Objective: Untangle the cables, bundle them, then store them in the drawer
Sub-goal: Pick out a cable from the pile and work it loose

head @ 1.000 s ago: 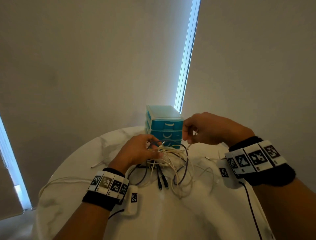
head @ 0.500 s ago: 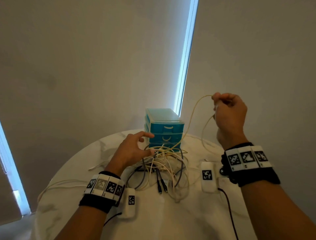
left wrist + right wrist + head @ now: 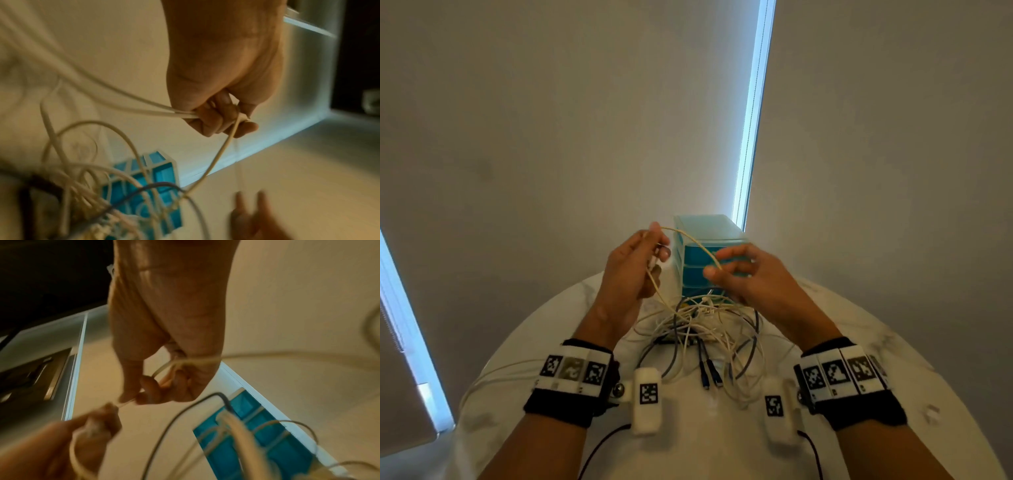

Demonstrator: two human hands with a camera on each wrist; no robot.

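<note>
A single cream cable is held raised above a round white marble table, stretched in an arc between the two hands. The left hand is curled round the cable's upper end, with the strand pinched between thumb and fingers; in the left wrist view two white strands are seen entering the fist from the left and one leaving it downward toward the heap. The right hand is held just right of the left, at about the same height, with the cable pinched between thumb and forefinger while the other fingers are spread loosely. The hands are near each other but are not touching.

From the left hand the cable is seen to drop down into the tangled cables, a heap of white, cream and dark grey strands lying at the middle of the table, near the person. Two dark plugs are pointed toward the near edge.

The teal drawer unit stands at the far side of the table, directly behind the heap and partly hidden by the hands; its drawers are closed. A loose white cable is laid along the left part of the table.
</note>
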